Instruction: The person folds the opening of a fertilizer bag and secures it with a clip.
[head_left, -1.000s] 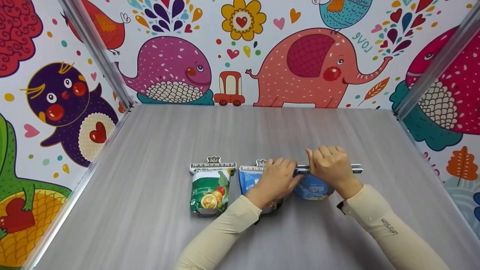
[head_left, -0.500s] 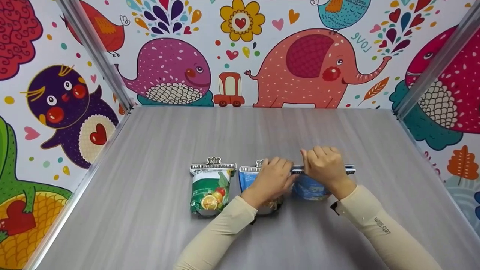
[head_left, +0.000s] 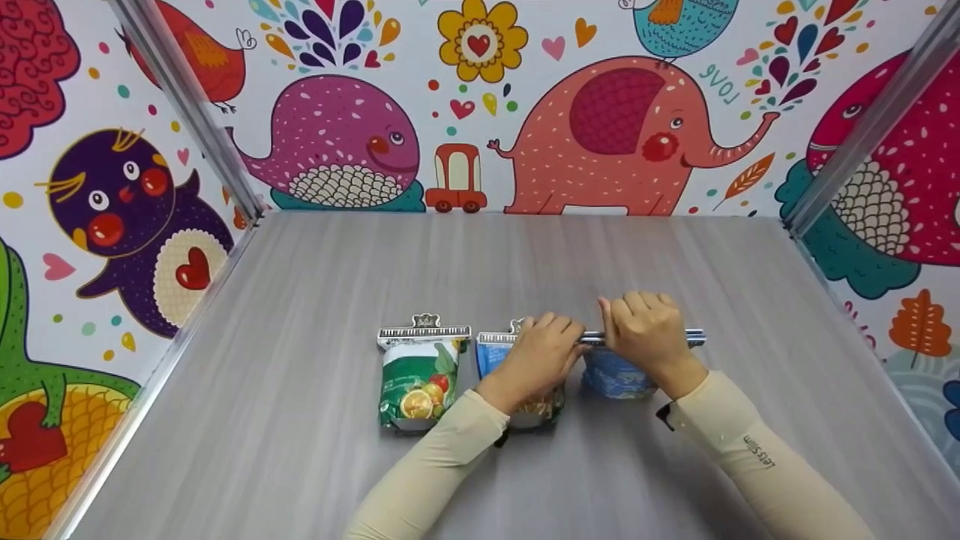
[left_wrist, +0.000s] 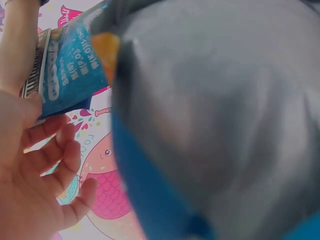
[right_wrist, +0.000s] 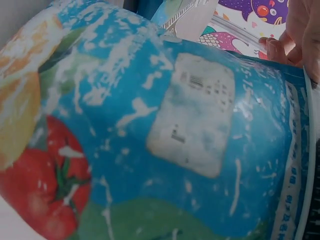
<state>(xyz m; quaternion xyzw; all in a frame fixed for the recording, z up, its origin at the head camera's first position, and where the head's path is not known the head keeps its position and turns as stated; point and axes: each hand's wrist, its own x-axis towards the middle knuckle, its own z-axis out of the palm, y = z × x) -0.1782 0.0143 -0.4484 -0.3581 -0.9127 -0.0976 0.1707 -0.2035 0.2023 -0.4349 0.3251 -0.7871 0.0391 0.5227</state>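
Observation:
My right hand (head_left: 649,330) grips a long metal bag clip (head_left: 697,337) from above, fingers curled and thumb pointing up. Below the clip hangs or stands a blue food bag (head_left: 616,376), its tomato print and white label filling the right wrist view. My left hand (head_left: 536,356) pinches the left end of this bag's top edge by the clip; in the left wrist view its thumb (left_wrist: 31,107) lies over the edge, with the other fingers loosely bent. Under the left forearm lies a second blue bag (head_left: 491,357), partly hidden, with a piano-key clip (head_left: 495,338) across its top.
A green bag (head_left: 415,384) with fruit printing lies left of the second blue bag, closed by a matching piano-key clip (head_left: 424,333). The grey wood-grain table (head_left: 337,285) is bordered by cartoon-printed walls (head_left: 345,135) with metal corner posts.
Both hands and the clip have shifted slightly left, the right hand a little more than the left. The clip's two bars now appear closer together. The green bag stays in place.

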